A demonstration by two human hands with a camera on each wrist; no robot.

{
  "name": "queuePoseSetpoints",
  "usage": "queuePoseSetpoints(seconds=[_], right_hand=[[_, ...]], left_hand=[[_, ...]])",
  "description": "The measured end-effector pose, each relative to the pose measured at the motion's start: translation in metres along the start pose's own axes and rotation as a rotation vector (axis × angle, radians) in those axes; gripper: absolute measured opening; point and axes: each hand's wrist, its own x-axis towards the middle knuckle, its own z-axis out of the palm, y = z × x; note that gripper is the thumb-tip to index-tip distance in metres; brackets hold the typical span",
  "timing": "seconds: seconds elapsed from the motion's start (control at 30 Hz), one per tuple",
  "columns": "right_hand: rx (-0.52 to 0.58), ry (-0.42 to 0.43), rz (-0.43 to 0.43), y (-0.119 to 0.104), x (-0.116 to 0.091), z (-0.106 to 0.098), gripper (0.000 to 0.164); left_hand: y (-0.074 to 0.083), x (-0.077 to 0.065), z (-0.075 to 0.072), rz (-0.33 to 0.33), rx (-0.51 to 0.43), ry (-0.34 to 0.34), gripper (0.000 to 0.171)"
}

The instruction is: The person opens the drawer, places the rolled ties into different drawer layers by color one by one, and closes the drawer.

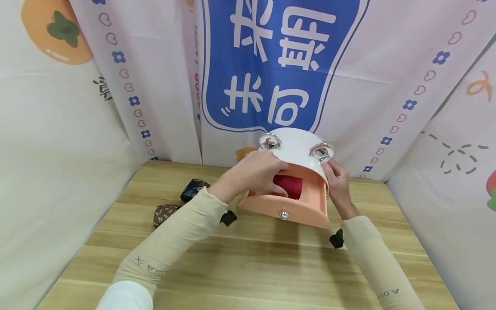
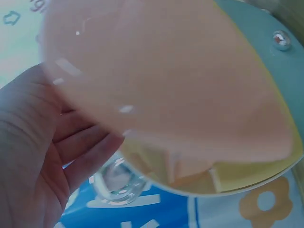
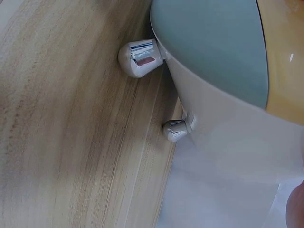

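Observation:
A white rounded drawer box [image 1: 294, 144] with two shiny rings on its top stands toward the back of the table. Its peach drawer [image 1: 286, 210], with a silver knob, is pulled out. Inside lies a red fabric pouch [image 1: 290, 186]. My left hand [image 1: 257, 172] reaches over the drawer front, thumb and fingers curled about the pouch; the contact is partly hidden. In the left wrist view, the drawer front hides the fingertips. My right hand [image 1: 338, 183] grips the box's right side near a ring, thumb in front. The right wrist view shows the teal lower front [image 3: 213, 42].
A dark floral pouch [image 1: 193, 189] and a brown floral pouch [image 1: 165, 214] lie on the wooden table [image 1: 248, 271] to the left. Silver feet [image 3: 142, 58] are under the box. A printed curtain [image 1: 166, 64] hangs behind, with pale cloth walls at both sides.

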Motion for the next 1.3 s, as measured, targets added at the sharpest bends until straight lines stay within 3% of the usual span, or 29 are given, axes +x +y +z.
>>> queuePoseSetpoints(seconds=[0.13,0.3,0.57,0.8,0.97,1.3], right_hand=[[-0.012,0.003,-0.022,0.004,0.000,-0.001,0.032],[-0.014,0.006,-0.015,0.003,-0.001,-0.002,0.032],[-0.002,0.007,0.019,-0.009,-0.002,-0.004,0.032],[-0.026,-0.019,0.007,-0.032,-0.003,0.000,0.036],[-0.010,-0.024,-0.012,-0.035,-0.002,0.001,0.036],[-0.015,-0.025,-0.013,-0.030,-0.005,0.003,0.033]], left_hand=[[0.001,-0.009,-0.015,-0.025,-0.042,0.054,0.036],[0.007,-0.029,-0.031,-0.081,-0.140,0.178,0.025],[0.024,-0.059,-0.034,-0.140,-0.230,0.308,0.018],[0.038,-0.078,-0.014,-0.171,-0.304,0.346,0.020],[0.047,-0.083,0.008,-0.180,-0.355,0.351,0.020],[0.063,-0.093,0.047,-0.221,-0.323,0.323,0.024]])
